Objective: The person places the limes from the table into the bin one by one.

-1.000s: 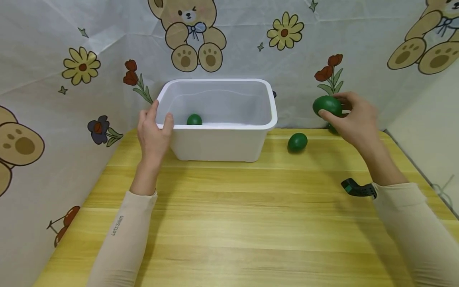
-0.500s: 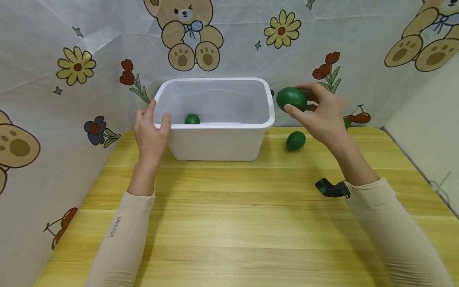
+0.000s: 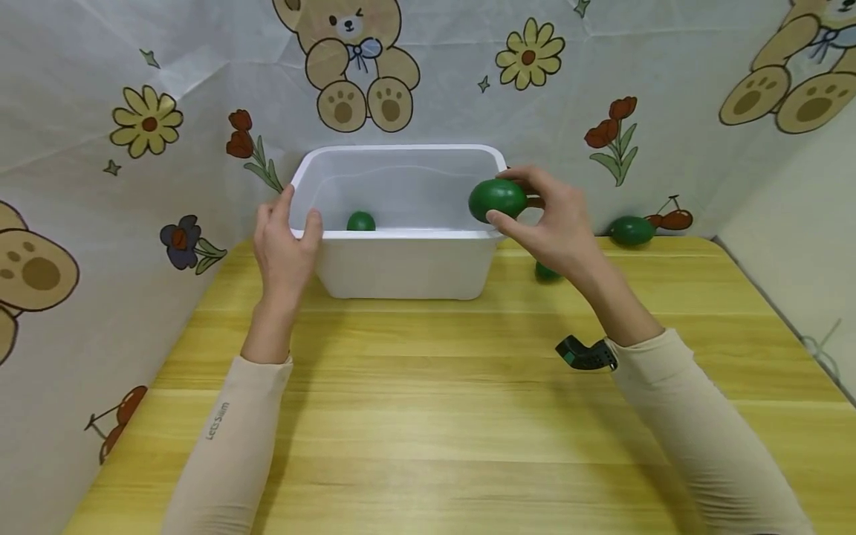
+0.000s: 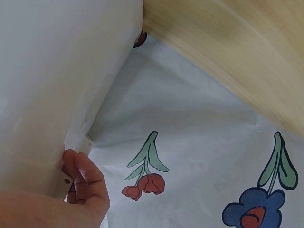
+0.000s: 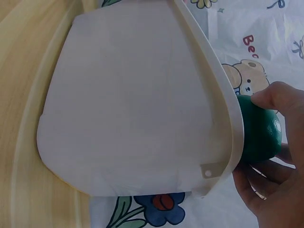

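A white plastic bin (image 3: 408,267) stands at the back of the table. My left hand (image 3: 284,241) grips its left rim; in the left wrist view, that hand's curled fingers (image 4: 88,180) show just under the rim. Over the bin's right rim, my right hand (image 3: 551,223) holds a glossy dark green egg-shaped object (image 3: 497,199) between thumb and fingers. The right wrist view has this green object (image 5: 259,130) partly hidden behind the rim. A similar green egg-shaped piece (image 3: 361,221) lies inside the bin, its lower part hidden by the front wall.
On the wooden table (image 3: 428,416), another green egg-shaped piece (image 3: 547,273) sits right of the bin, partly covered by my right hand. One more green piece (image 3: 631,230) lies at the back right edge. A printed cloth (image 3: 448,74) hangs behind.
My right hand has carried the green egg-shaped object leftward from the back right to over the bin's right rim, uncovering the green piece at the back edge. The left hand stays on the rim.
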Demonstrator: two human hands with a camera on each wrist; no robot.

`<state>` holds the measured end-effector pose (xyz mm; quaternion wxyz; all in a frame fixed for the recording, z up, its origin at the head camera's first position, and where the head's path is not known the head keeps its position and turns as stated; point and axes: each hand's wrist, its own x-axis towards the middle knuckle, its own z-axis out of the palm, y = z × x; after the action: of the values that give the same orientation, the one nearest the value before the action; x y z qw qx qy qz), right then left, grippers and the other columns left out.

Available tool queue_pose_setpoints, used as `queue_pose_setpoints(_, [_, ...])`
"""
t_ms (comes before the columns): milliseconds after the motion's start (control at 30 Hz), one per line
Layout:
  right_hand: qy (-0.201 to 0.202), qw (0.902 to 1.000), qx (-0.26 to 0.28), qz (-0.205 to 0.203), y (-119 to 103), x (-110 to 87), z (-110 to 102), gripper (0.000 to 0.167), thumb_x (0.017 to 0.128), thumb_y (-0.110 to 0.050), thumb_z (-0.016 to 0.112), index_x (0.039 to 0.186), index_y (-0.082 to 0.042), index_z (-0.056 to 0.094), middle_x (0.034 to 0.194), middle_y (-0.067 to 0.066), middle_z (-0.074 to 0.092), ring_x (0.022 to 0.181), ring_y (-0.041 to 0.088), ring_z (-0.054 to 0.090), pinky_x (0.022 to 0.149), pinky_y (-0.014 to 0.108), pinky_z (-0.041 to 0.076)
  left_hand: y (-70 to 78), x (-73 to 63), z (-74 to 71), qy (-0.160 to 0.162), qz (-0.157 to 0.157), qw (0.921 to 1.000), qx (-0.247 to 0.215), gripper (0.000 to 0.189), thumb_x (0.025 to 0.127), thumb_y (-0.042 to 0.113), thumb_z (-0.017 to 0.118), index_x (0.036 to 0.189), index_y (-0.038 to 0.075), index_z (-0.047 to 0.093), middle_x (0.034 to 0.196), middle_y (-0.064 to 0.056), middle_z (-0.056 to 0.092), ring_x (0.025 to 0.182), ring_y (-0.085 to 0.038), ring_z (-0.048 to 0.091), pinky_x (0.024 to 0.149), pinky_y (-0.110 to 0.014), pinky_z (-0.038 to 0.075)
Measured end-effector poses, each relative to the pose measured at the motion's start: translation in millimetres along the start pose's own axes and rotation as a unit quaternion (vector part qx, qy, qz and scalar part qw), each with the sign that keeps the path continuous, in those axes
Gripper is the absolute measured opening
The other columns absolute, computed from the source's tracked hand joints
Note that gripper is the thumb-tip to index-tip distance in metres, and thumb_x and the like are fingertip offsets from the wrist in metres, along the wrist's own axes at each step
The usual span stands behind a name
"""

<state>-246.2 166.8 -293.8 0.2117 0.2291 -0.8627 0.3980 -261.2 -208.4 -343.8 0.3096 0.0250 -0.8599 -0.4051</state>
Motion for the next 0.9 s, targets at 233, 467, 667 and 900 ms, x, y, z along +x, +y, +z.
queue_pose_setpoints(233, [-0.013, 0.9999, -0.003, 0.004, 2, 0.0, 4, 0.052, 0.093, -0.026, 0.081, 0.139, -0.01, 0.063, 0.125, 0.009, 0.071, 0.114, 0.022, 0.066, 0.098, 0.041, 0.052, 1.9, -0.5, -0.8, -0.001, 0.001, 1.0, -0.002, 0.065, 0.1, 0.043, 0.055, 0.157, 0.011, 0.052, 0.121, -0.024, 0.055, 0.11, -0.037, 0.056, 0.095, -0.048, 0.047])
queue_pose_setpoints(467, [-0.013, 0.9998, 0.011, -0.006, 4, -1.5, 6, 0.043, 0.096, -0.021, 0.076, 0.136, -0.009, 0.065, 0.125, 0.008, 0.072, 0.115, 0.024, 0.066, 0.104, 0.047, 0.051, 1.3, -0.8, -0.2, 0.001, 0.002, 1.0, 0.001, 0.066, 0.1, 0.044, 0.054, 0.157, 0.011, 0.051, 0.122, -0.024, 0.055, 0.11, -0.037, 0.056, 0.093, -0.047, 0.047])
queue_pose_setpoints(667, [0.015, 0.9994, 0.03, -0.014, 9, -4.9, 7, 0.029, 0.1, -0.011, 0.069, 0.129, -0.005, 0.068, 0.122, 0.006, 0.074, 0.115, 0.021, 0.067, 0.107, 0.045, 0.052, 0.1, -0.5, 1.3, 0.0, 0.0, 1.0, 0.003, 0.066, 0.1, 0.044, 0.053, 0.158, 0.011, 0.05, 0.121, -0.024, 0.055, 0.11, -0.037, 0.056, 0.092, -0.046, 0.046])
queue_pose_setpoints(900, [0.084, 0.9953, -0.002, 0.049, 23, -13.1, 1, 0.022, 0.102, -0.016, 0.066, 0.119, -0.007, 0.075, 0.116, 0.004, 0.076, 0.108, 0.016, 0.07, 0.096, 0.026, 0.056, 0.0, -0.3, 2.3, 0.003, -0.003, 1.0, 0.004, 0.065, 0.1, 0.043, 0.054, 0.157, 0.011, 0.051, 0.121, -0.024, 0.055, 0.109, -0.036, 0.055, 0.093, -0.046, 0.046])
